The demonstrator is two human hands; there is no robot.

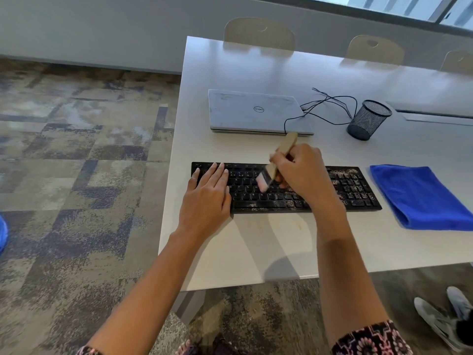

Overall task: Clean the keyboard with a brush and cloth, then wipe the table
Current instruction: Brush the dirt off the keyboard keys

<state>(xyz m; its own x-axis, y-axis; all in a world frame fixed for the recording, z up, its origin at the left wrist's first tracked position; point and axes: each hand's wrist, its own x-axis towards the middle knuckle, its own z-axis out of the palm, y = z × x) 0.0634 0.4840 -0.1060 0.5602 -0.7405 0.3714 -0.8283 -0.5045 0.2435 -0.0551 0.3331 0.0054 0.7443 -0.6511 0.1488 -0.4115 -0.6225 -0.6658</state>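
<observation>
Right hand (302, 172) grips brush (271, 170), bristles on mid-frame keyboard (286, 198); left hand (208, 190) lies flat, steadying its left end. Sweep grit rightward in short strokes; right keys look dirtiest. Cloth (419, 196) sits right, unused.

The keyboard (353, 190) lay near the front edge of the table (256, 239), with the closed laptop (256, 111) behind it and the folded cloth (419, 198) just to its right. A pen cup (368, 120) stood right of the laptop, with a cable (330, 101) trailing between them. The left hand (207, 196) rested flat on the keyboard's left end. The right hand (304, 172) held the brush (276, 162) over its middle.
</observation>
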